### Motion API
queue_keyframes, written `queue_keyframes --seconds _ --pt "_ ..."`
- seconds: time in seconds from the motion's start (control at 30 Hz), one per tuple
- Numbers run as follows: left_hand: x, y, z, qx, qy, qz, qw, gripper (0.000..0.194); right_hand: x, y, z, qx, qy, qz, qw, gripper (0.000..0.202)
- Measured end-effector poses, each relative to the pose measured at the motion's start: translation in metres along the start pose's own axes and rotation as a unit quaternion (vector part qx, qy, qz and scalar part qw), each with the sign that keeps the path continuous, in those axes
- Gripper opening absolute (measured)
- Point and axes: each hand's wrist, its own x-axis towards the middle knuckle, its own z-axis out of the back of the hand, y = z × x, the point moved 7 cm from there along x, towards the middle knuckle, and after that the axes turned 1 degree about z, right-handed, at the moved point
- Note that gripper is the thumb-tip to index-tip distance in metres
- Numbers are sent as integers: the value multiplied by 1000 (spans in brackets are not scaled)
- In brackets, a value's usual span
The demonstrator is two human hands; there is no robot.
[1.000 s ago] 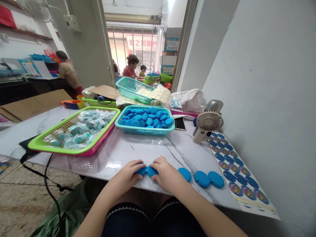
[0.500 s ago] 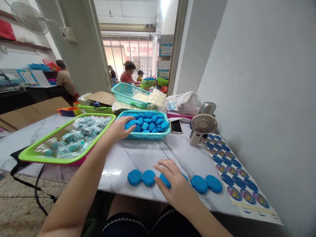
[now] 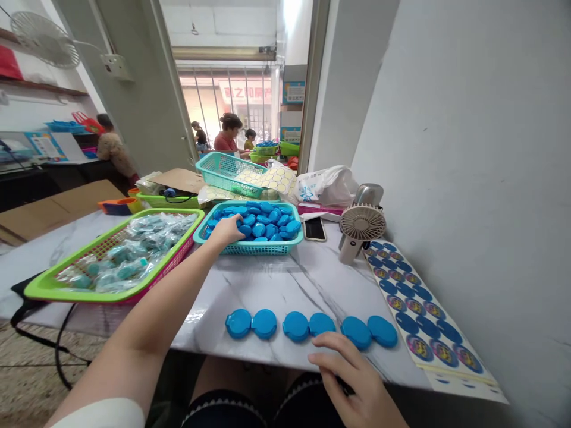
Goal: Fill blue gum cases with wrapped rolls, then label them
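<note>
My left hand (image 3: pixel 228 230) reaches into the turquoise basket (image 3: pixel 256 249) of round blue cases (image 3: pixel 270 230); its fingers are bent down among them, and what they grip, if anything, is hidden. Nearer the front edge of the marble-patterned table (image 3: pixel 267 279), several blue cases (image 3: pixel 238 324) lie in a row, set out in pairs. My right hand (image 3: pixel 352 374) hovers at the table's front edge, just below the row's right half, with fingers apart and nothing held.
Left stands a green-rimmed basket (image 3: pixel 40 291) of bagged turquoise items. Behind are a tilted turquoise basket (image 3: pixel 223 172) and a white bag (image 3: pixel 334 187). Rightward are a phone (image 3: pixel 314 229), a handheld fan (image 3: pixel 362 223) and sticker sheets (image 3: pixel 407 324). People are beyond the doorway.
My left hand has lowered deeper into the basket of cases, its fingers now bent. My right hand has drawn back toward the table's edge and right, uncovering the middle pair.
</note>
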Motion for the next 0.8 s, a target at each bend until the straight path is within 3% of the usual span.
queue_keyframes --seconds 0.27,0.47,0.6,0.8 --pt "-6 12 24 -119 -90 0 989 35 -9 -4 11 -11 -9 -16 1000 29" --pt "-9 27 54 -279 -131 -19 951 37 -24 -12 18 -30 -15 -26 999 26" --pt "-23 11 51 -401 -53 -67 912 37 -29 -13 20 -27 -13 -35 999 25" --pt "-66 -52 2 -456 165 -168 858 36 -24 -11 21 -15 -13 -52 998 24"
